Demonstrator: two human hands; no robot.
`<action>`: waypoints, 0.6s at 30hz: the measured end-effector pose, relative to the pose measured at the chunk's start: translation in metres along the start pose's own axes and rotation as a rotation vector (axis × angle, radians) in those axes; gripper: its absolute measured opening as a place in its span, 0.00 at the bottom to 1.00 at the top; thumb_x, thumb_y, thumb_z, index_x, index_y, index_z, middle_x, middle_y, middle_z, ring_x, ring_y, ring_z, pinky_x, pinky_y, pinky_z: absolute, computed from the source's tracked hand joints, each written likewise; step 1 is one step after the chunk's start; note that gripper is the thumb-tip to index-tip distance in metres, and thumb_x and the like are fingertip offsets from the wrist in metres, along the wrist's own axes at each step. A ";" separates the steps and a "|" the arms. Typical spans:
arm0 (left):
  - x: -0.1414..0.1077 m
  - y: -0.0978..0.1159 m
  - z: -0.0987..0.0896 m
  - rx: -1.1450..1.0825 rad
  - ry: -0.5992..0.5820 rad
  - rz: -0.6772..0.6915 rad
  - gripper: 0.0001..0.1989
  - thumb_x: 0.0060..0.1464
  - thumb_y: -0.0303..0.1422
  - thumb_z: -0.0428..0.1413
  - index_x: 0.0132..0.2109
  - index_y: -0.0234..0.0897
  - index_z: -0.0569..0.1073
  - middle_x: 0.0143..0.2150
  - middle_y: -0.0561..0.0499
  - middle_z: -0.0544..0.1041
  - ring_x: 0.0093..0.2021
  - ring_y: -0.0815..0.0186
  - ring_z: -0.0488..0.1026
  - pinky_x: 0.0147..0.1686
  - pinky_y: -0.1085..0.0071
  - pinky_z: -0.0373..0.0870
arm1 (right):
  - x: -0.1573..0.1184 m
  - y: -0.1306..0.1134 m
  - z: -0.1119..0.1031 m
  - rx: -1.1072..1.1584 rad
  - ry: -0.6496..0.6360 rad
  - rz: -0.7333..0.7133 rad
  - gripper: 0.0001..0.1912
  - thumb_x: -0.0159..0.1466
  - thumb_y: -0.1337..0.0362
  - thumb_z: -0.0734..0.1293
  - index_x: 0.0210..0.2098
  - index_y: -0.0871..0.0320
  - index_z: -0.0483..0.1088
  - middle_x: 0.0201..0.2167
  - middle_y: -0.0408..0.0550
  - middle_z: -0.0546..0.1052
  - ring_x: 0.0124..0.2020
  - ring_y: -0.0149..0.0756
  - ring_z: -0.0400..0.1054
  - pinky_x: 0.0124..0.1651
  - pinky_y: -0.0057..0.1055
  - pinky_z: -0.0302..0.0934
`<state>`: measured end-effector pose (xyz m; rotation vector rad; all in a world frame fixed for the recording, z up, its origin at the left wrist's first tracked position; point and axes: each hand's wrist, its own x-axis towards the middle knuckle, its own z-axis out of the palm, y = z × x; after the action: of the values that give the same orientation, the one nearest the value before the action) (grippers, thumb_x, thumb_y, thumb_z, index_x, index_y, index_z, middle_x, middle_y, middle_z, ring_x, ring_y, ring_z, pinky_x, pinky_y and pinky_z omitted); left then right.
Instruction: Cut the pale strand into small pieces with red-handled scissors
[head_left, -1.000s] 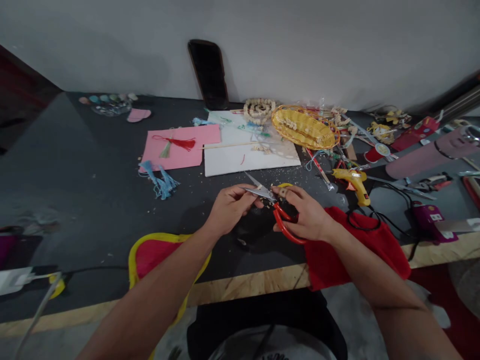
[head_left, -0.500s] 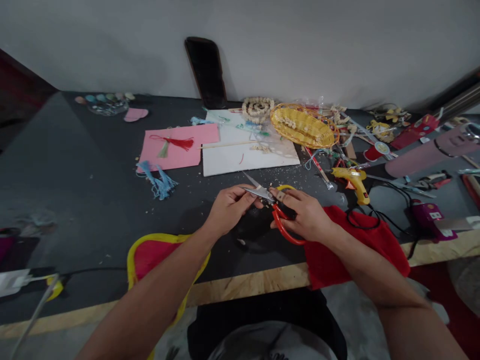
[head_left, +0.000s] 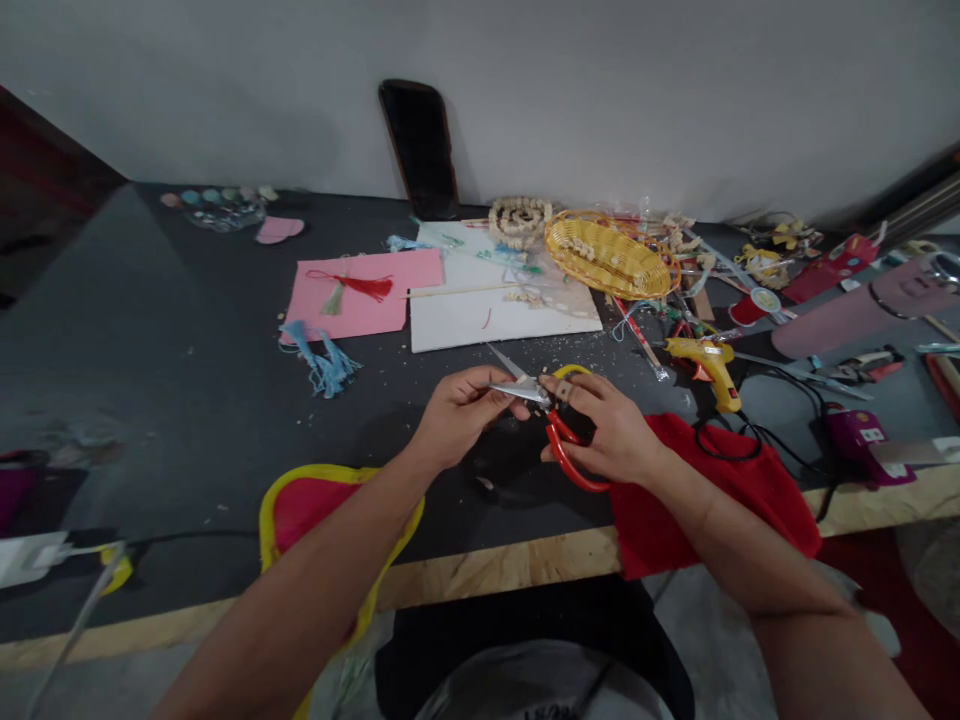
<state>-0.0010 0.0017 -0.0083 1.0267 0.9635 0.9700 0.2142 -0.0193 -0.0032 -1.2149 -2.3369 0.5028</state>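
Observation:
My right hand [head_left: 604, 430] is closed around the red and yellow handles of the scissors [head_left: 574, 465], whose blades are parted and point left. Close by, my left hand [head_left: 469, 410] has its fingers pinched at the blades; what it holds is too small to make out. Tiny pale bits lie around the blades and on the dark table [head_left: 360, 430]. Beyond the hands is a white board [head_left: 502, 325] with a thin stick across it. Pink paper [head_left: 300, 297] bears a red tassel [head_left: 371, 287] and a green one, with blue tassels [head_left: 326, 370] beside it.
A yellow basket [head_left: 611, 270] and coiled beads [head_left: 519, 220] are at the back. To the right are a yellow glue gun [head_left: 709, 370], red cloth [head_left: 720, 500] and pink bottle [head_left: 862, 310]. A phone [head_left: 421, 150] leans on the wall.
The view has shifted slightly. Both hands stay close together at the scissors, and the blades look a little more parted.

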 end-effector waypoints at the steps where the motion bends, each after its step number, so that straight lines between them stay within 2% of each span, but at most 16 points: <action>1: -0.001 0.001 0.000 -0.001 -0.016 -0.019 0.15 0.45 0.43 0.64 0.30 0.34 0.74 0.22 0.50 0.77 0.16 0.75 0.57 0.18 0.76 0.49 | 0.000 0.001 0.001 -0.016 -0.009 -0.009 0.40 0.56 0.45 0.70 0.63 0.53 0.60 0.52 0.56 0.72 0.55 0.48 0.65 0.59 0.48 0.62; 4: -0.003 0.004 -0.001 0.012 -0.059 -0.072 0.14 0.45 0.42 0.65 0.28 0.34 0.74 0.22 0.50 0.76 0.16 0.75 0.57 0.18 0.76 0.48 | -0.001 0.003 0.003 -0.036 -0.012 -0.044 0.40 0.57 0.45 0.70 0.64 0.52 0.58 0.52 0.55 0.71 0.55 0.48 0.64 0.60 0.49 0.61; 8: -0.003 0.004 -0.001 -0.008 -0.074 -0.097 0.15 0.45 0.42 0.65 0.29 0.35 0.73 0.22 0.50 0.76 0.16 0.76 0.56 0.17 0.76 0.47 | -0.002 0.002 0.005 -0.028 0.013 -0.070 0.38 0.59 0.47 0.69 0.64 0.52 0.58 0.52 0.55 0.72 0.54 0.47 0.66 0.58 0.46 0.63; 12: -0.002 0.000 0.002 -0.046 -0.046 -0.063 0.16 0.45 0.43 0.65 0.30 0.35 0.73 0.21 0.51 0.76 0.15 0.76 0.54 0.16 0.76 0.47 | -0.002 0.001 0.003 -0.048 0.006 -0.053 0.36 0.61 0.49 0.68 0.64 0.56 0.59 0.51 0.56 0.73 0.53 0.45 0.67 0.57 0.43 0.65; 18: 0.000 -0.001 0.004 -0.050 -0.001 0.004 0.15 0.44 0.40 0.66 0.33 0.36 0.72 0.24 0.50 0.78 0.17 0.75 0.59 0.17 0.77 0.52 | 0.000 -0.002 0.002 -0.023 0.037 -0.020 0.34 0.61 0.48 0.67 0.62 0.57 0.61 0.50 0.56 0.74 0.52 0.45 0.68 0.55 0.42 0.66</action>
<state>0.0031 0.0006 -0.0088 0.9882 0.9320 0.9922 0.2115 -0.0204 -0.0036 -1.1995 -2.3274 0.4444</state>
